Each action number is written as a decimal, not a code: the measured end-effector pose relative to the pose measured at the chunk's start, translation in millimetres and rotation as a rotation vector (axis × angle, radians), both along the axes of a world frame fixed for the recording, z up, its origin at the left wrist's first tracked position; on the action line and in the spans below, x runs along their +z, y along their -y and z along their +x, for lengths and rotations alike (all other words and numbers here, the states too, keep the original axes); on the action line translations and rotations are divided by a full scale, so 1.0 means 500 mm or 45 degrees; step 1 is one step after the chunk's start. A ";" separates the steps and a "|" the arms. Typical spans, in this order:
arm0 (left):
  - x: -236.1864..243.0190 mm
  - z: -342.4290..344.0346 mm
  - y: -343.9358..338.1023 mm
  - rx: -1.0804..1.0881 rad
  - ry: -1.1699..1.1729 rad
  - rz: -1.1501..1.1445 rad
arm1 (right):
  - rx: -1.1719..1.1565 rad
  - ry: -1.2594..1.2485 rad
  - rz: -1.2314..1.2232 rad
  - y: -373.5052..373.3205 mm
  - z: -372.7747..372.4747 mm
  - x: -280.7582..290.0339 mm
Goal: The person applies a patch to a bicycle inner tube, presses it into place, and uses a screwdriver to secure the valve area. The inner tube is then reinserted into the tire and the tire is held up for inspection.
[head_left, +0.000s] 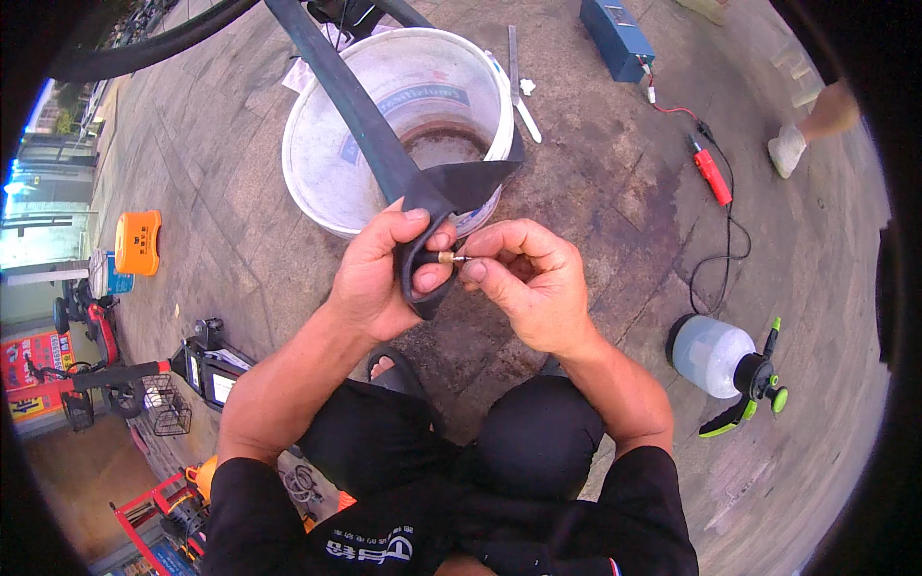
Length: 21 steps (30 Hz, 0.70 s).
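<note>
A black rubber inner tube [357, 108] runs down across the white bucket [305, 182] and is folded over in front of me. My left hand [373, 274] is closed around that fold, with the brass-coloured valve stem [445, 257] poking out between the fingers. At its tip, my right hand [543, 288] pinches a thin metal piece, perhaps the valve core, between thumb and forefinger. The fingertips hide most of this small piece. A loose flap of the tube hangs over the bucket's near rim.
Right of the bucket lie a flat metal strip [514, 62] and a white-handled tool [526, 117]. Farther right are a blue box [616, 40], a red tool [711, 177] on a cable and a spray bottle [713, 355]. An orange stool [139, 242] stands left. Someone's foot [788, 151] is at far right.
</note>
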<state>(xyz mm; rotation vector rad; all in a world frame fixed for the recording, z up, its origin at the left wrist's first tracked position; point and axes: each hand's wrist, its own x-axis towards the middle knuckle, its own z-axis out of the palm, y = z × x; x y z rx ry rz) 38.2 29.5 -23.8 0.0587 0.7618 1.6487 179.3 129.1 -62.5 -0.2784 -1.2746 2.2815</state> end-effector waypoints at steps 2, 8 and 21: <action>-0.001 0.002 -0.002 -0.007 0.031 0.026 | -0.039 -0.013 0.046 0.002 0.000 0.003; -0.007 -0.002 -0.003 -0.043 0.003 0.028 | 0.040 0.001 0.100 -0.008 -0.003 0.006; 0.021 -0.025 0.021 -0.407 -0.702 -0.287 | 0.064 0.131 0.375 -0.023 -0.006 0.003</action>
